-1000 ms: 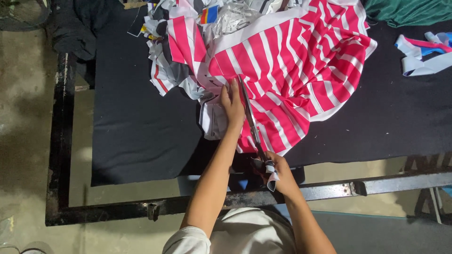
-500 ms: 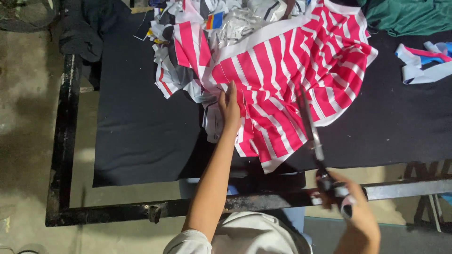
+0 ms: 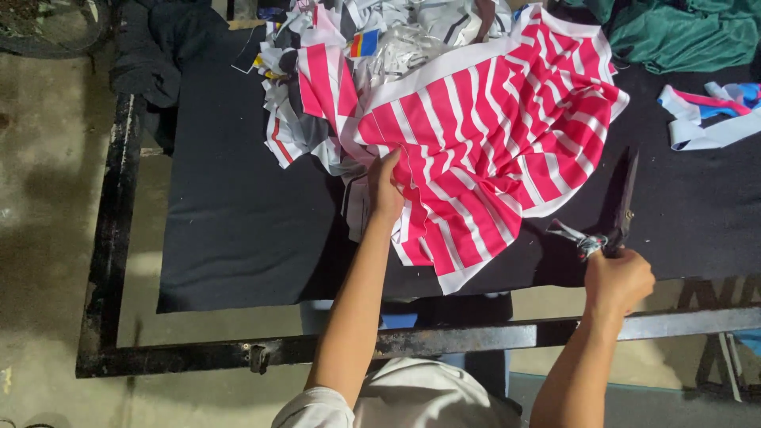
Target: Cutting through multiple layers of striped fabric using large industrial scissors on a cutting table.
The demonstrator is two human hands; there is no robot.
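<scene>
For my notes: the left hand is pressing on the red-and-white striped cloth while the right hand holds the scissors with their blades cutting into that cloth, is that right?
Not quite. In the head view the left hand does press the striped cloth, and the right hand holds the scissors, but the blades lie off to the side over the black table cover, clear of the cloth.

Bare black cloth (image 3: 238,230) left of striped fabric (image 3: 491,150); scrap heap (image 3: 333,71) behind.

A green cloth (image 3: 682,32) lies bunched at the table's far right corner. Pale strips of trim (image 3: 709,119) rest below it. Dark clothing (image 3: 158,55) hangs over the far left corner.
</scene>
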